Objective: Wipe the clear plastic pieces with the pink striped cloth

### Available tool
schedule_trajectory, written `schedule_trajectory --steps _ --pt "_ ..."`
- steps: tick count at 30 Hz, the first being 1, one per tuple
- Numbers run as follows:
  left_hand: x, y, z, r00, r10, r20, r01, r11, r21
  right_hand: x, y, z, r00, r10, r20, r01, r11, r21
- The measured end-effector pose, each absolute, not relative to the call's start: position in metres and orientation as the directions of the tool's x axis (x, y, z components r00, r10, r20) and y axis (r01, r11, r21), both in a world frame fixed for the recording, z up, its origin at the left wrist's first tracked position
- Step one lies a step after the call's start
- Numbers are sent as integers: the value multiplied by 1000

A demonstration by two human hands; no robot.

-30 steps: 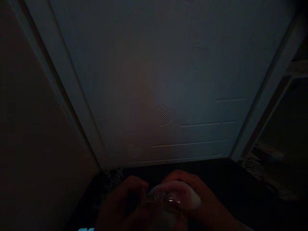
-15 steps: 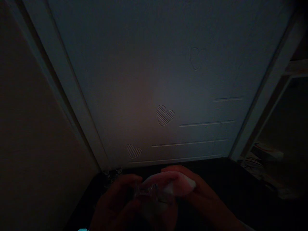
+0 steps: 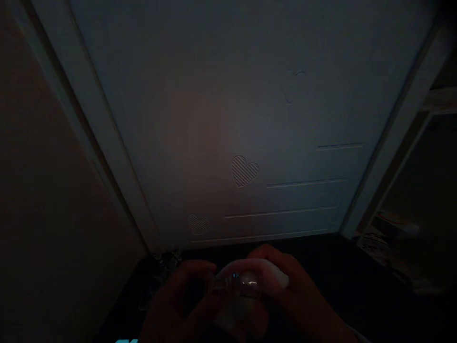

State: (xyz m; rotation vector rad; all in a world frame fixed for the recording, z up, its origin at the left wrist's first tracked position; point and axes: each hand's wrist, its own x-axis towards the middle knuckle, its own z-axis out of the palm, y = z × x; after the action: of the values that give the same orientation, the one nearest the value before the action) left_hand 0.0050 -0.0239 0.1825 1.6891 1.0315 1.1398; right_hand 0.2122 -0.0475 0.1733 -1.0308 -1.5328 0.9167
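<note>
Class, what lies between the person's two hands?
The head view shows, between the left hand and right hand, a clear shiny object, nearer the left, and a pink and white cloth.

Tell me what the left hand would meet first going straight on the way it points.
Holding a clear object, the left hand would probably meet the pink-and-white item in the right hand first; the darkness leaves depth unclear.

Seemingly a home, dim, heart-engraved panel (image 3: 200, 133)
</note>
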Motion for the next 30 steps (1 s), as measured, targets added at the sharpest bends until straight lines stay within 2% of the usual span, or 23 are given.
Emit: schedule_trajectory --steps 6,10,19,26,30 --pt "6 -25 184 245 946 214 161 -258 953 212 -47 172 -102 917 386 273 399 -876" --pt "7 -26 185 246 946 210 223 -266 938 212 -46 170 -68 894 443 351 437 -828" --pt "17 -26 189 279 949 150 277 -229 933 215 -46 166 -124 780 614 223 625 -748" --pt "16 -27 188 265 954 139 251 -207 945 212 -47 164 -73 800 596 216 596 -773" --pt "14 -26 188 280 945 168 266 -244 932 210 -47 164 -48 862 504 238 500 -833"
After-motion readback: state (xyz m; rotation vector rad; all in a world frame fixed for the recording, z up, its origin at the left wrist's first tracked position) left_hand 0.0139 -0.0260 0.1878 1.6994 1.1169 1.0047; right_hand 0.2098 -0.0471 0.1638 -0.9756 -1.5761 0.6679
